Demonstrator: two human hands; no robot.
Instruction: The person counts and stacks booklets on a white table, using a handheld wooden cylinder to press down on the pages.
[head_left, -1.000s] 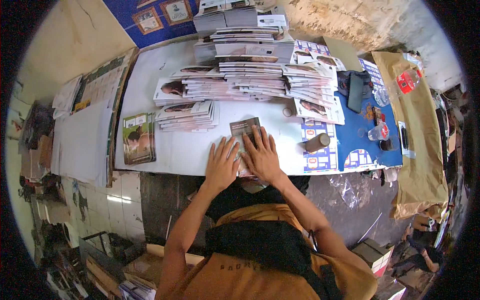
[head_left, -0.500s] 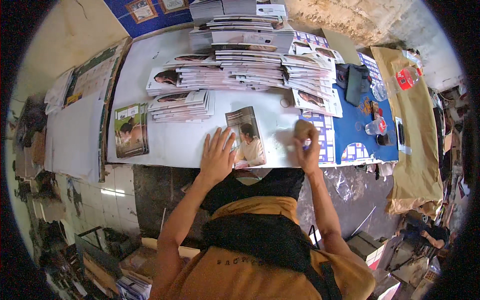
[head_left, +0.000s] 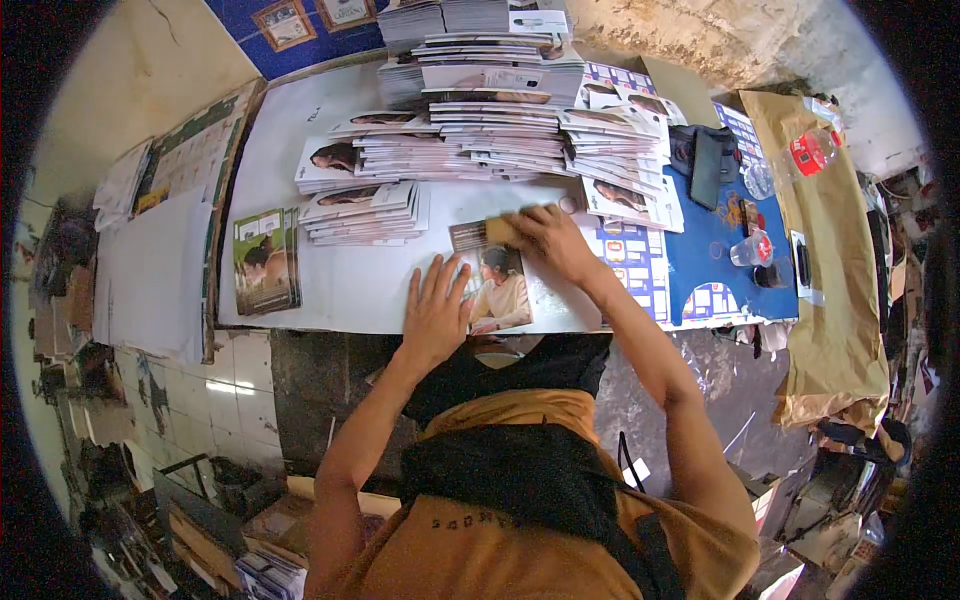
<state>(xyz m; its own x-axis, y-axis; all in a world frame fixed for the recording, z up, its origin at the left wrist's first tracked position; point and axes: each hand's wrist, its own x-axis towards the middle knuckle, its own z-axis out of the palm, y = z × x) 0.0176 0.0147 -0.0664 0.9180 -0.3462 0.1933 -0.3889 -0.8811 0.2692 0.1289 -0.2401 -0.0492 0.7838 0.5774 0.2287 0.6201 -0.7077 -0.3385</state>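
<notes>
A brochure [head_left: 497, 295] with a dark top and a picture of a person in a cream top lies on the white tabletop in front of me. My left hand [head_left: 436, 305] rests flat with fingers spread, its fingertips at the brochure's left edge. Over the brochure's upper part is my right hand [head_left: 552, 240], its fingers closed on a small tan block [head_left: 499, 233]. The block is against or just above the dark top strip; motion blur hides its exact kind. Left of my hands lie several green-covered brochures [head_left: 266, 262], overlapping in a small pile.
High stacks of folded brochures [head_left: 500, 130] fill the back of the table, with a shorter stack [head_left: 365, 215] nearer. At the right are a phone [head_left: 707, 172], a plastic cup [head_left: 750, 250], a red-labelled bottle [head_left: 812, 152] and brown paper [head_left: 835, 300]. White sheets [head_left: 150, 280] lie far left.
My right hand has swung left with the tan block, from the bare table on the right to the top of the brochure. My left hand and the brochure have stayed in place.
</notes>
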